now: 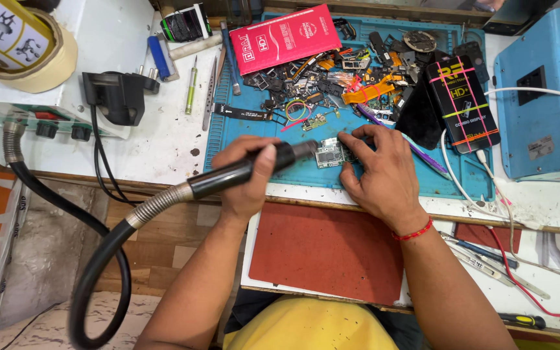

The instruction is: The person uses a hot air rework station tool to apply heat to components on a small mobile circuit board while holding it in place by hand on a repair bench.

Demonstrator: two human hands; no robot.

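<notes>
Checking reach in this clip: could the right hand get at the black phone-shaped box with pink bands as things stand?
Probably yes. The right hand rests on the small circuit board, and the black box lies just beyond it on the blue mat, uncovered, with only loose parts and a purple pen between.

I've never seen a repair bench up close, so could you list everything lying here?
hot-air handpiece: one, black, on a ribbed hose, in the left hand's grip
small circuit board: one, green, on the mat
work mat: one, blue, on the bench
loose phone parts: many, mixed colours, heaped at the mat's far side
flat box: one, red, far edge
banded box: one, black, right of the heap
plug adapter: one, black, left of the mat
tape roll: one, cream, far left
red pad: one, near edge
left hand: grips the handpiece
right hand: fingertips on the board
</notes>
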